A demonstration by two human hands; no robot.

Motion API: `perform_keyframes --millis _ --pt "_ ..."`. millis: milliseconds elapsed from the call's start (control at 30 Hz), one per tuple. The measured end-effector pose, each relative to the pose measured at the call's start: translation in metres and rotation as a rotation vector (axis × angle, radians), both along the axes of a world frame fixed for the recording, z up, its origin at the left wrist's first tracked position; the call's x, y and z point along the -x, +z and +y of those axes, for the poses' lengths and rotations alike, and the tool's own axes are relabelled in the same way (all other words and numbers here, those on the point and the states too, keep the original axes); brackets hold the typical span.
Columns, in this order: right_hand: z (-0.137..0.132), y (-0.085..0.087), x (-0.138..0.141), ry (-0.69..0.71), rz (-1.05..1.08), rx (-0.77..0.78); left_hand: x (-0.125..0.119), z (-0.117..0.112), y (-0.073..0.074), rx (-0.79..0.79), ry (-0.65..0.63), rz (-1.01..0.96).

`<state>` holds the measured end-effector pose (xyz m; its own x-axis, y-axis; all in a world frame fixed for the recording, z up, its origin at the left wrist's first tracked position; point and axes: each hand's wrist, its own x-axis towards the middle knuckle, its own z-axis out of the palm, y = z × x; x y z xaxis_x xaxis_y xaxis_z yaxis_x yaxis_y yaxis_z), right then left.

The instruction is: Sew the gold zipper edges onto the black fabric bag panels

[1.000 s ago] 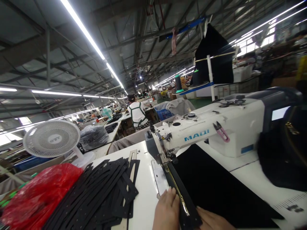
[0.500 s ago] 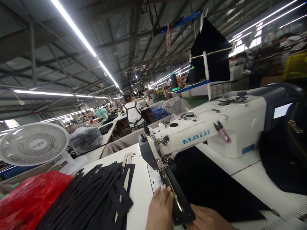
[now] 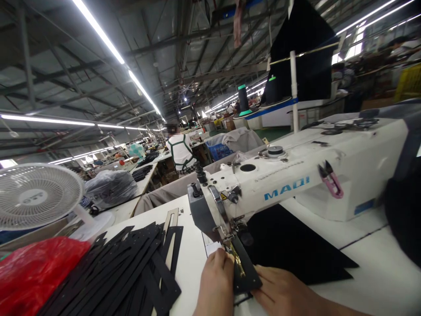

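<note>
Zipper strip (image 3: 249, 273): black, with a gold zipper (image 3: 239, 263) down it. Lies on our white desk (image 3: 192, 267), far end in at the needle end of the sewing machine (image 3: 289, 184), near end between our two hands.
Left hand (image 3: 215, 281): fingers close together, tips down at the strip's left side, just in front of the presser foot (image 3: 229, 241). We can't tell if it's pinching the edge or only pressing.
Right hand (image 3: 279, 287): fingers pressed together too, tips touching the strip's near right corner. We can't make out the thumb well enough to call it a pinch.
MAQI arm: white with blue lettering, pink-handled thread snips (image 3: 333, 182) sitting against its side.
Black panel (image 3: 292, 248): flat on the desk right of the strip, partly behind the arm from where we sit, pointy corners facing right.
Cut pieces (image 3: 115, 267): a messy overlapping heap of black slotted strips left of our hands, red plastic bag (image 3: 42, 272) right beside it.
Fan (image 3: 34, 197): white, past the red bag on our left.
Thread cone (image 3: 243, 101): dark thread on a green base, up on the blue rack behind the machine.
Further back: a co-worker (image 3: 180, 151) in a white top with green straps, turned away from us.
</note>
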<state>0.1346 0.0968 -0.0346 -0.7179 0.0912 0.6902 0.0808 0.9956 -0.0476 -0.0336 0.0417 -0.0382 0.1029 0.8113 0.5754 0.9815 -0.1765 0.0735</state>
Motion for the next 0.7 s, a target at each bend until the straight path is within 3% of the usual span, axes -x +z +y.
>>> perform_keyframes --millis 167,267,367,467,567,700 --pt "0.001 0.002 0.000 -0.027 0.025 0.031 -0.005 -0.006 0.008 0.076 0.043 -0.109" --pt "0.000 0.019 0.000 -0.113 -0.033 0.146 -0.011 -0.023 0.021 0.085 0.043 -0.197" --pt "0.002 0.043 0.005 -0.222 -0.168 0.348 -0.018 -0.041 0.034 0.054 0.189 -0.204" --pt "0.011 0.057 0.013 -0.190 -0.270 0.424 -0.023 -0.051 0.040 0.093 0.249 -0.233" --pt "0.021 0.057 0.018 -0.153 -0.258 0.429 -0.026 -0.052 0.037 0.054 0.122 -0.285" --pt "0.024 0.050 0.019 -0.191 -0.206 0.470 -0.030 -0.045 0.029 -0.048 -0.094 -0.161"
